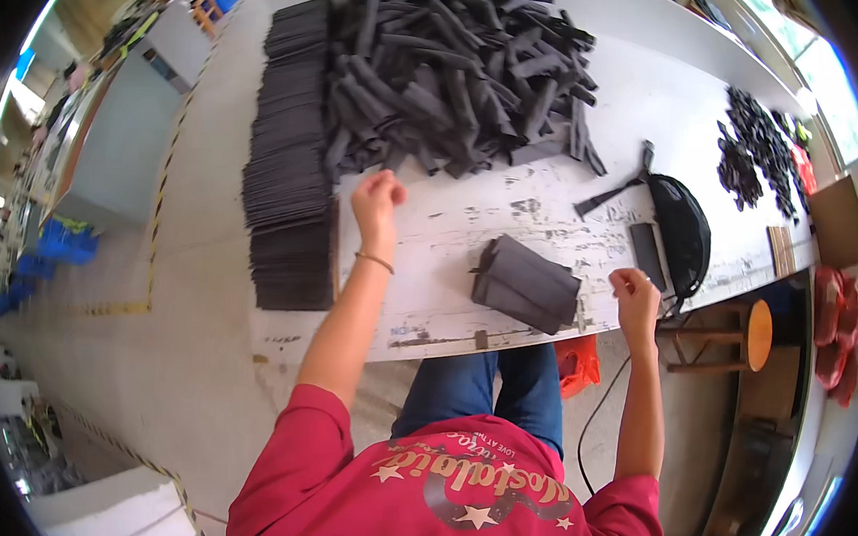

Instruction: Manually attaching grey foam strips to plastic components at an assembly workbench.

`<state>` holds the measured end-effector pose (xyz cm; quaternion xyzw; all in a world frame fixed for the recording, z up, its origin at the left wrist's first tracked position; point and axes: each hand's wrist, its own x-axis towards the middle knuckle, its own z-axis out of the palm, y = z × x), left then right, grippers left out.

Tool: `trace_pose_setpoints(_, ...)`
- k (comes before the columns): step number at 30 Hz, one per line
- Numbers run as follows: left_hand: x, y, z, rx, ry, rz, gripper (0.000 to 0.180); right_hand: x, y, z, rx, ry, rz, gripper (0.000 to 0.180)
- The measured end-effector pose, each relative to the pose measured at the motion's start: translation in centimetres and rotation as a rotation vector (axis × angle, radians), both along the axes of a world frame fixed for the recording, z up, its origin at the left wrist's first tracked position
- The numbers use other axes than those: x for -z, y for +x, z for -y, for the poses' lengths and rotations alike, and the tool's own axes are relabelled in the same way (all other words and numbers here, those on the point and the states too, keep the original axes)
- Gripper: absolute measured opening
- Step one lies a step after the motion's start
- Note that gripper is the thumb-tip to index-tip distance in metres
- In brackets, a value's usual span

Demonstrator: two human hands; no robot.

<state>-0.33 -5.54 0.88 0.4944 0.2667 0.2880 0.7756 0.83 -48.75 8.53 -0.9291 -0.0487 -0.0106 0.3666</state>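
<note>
White tabletop [409, 277] | dark cloth bundle [526, 286]: likely light, soft; grip by sides | left hand [378, 200], right hand [636, 292]: half-curled, hold unclear

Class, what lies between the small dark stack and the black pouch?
In the head view, a flat dark rectangle and the right hand lie between the stack and the pouch.

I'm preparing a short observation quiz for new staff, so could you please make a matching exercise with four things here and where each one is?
Things
1. Loose heap of dark strips
2. Long stacked row
3. Small dark stack
4. Round-topped stool

Places
A. Between the left hand and right hand
B. Past the table's near edge, at right
C. Along the table's left edge
D. Table's far half, right of the row

Pairs: 1-D, 2-C, 3-A, 4-B
</note>
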Motion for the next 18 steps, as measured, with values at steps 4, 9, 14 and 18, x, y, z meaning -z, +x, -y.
trace_pose_setpoints(4,0.5,5.4,-2.9,-0.087,0.459,-0.349,0.04,3.3,4.2,4.0,0.063,-0.15,0.267,0.011)
trace_pose_setpoints(9,1.2,8.7,-1.9,0.012,0.959,-0.771,0.045,5.6,6.8,4.6,0.124,-0.553,0.314,0.041)
trace_pose_setpoints(14,2.2,6.6,-1.3,0.133,0.451,-0.352,0.024,7.7,7.4,5.3,-0.141,-1.069,0.229,0.022)
trace_pose_setpoints(18,1.7,0.0,0.6,0.191,-0.058,-0.115,0.016,7.5,6.8,5.8,-0.292,-0.994,0.362,0.014)
